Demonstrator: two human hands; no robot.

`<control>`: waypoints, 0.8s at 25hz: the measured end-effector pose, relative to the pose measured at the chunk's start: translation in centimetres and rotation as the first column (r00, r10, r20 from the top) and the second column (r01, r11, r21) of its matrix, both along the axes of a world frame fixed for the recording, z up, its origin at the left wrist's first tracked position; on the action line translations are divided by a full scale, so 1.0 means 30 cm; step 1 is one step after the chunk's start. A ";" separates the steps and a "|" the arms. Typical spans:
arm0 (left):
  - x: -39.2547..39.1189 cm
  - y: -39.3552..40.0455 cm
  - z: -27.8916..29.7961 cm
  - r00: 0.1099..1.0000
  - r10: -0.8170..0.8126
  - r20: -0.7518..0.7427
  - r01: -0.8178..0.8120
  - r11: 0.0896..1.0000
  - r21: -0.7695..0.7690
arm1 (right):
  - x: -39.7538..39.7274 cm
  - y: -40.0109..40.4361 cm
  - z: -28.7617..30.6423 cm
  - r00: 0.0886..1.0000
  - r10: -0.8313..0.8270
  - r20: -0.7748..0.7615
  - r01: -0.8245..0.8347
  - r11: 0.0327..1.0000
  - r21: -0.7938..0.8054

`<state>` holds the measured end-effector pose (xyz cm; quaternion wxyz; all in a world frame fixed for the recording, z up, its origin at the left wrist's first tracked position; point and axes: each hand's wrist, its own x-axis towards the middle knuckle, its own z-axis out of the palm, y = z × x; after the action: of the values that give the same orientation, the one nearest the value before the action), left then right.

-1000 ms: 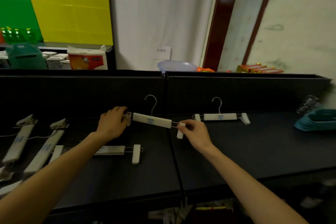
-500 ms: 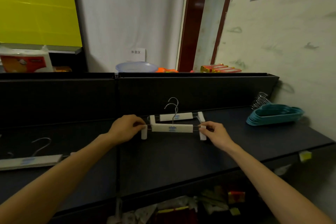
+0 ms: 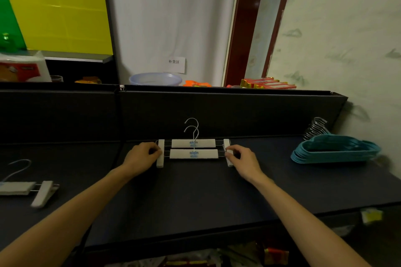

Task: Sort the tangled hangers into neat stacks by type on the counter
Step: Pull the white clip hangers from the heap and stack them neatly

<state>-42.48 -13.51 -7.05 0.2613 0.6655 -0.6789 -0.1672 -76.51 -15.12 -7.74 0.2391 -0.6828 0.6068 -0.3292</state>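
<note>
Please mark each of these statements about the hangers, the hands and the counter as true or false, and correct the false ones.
1. Two white clip hangers lie side by side in front of the person. True: the near clip hanger lies just before the far clip hanger.
2. The left hand hangs free above the counter. False: it holds the near hanger's left clip.
3. The right hand holds the right clip. True.
4. The teal hangers are scattered over the counter. False: they form one stack at the right end.
5. Another white clip hanger lies at the left edge of the view. True.
</note>
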 end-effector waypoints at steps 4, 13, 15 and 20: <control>-0.011 -0.008 -0.017 0.998 0.037 -0.047 -0.036 0.999 0.010 | 0.001 -0.043 -0.014 0.999 -0.014 0.036 0.014 1.000 0.003; -0.001 0.026 -0.001 0.992 0.025 0.120 -0.014 0.996 -0.089 | 0.041 -0.052 0.014 0.974 -0.089 -0.211 0.054 0.984 -0.168; 0.039 0.048 0.016 0.946 0.071 0.318 -0.023 0.988 -0.154 | 0.112 -0.015 0.038 0.906 -0.161 -0.392 0.009 0.932 -0.362; 0.277 0.161 0.055 0.757 0.054 0.651 0.006 0.996 -0.090 | 0.459 0.124 0.058 0.840 -0.072 -0.538 -0.205 0.876 -0.437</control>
<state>-34.18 -8.67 -5.40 0.0392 0.6788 -0.7253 0.1077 -62.75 -11.41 -6.01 -0.1054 -0.8060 0.5240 -0.2543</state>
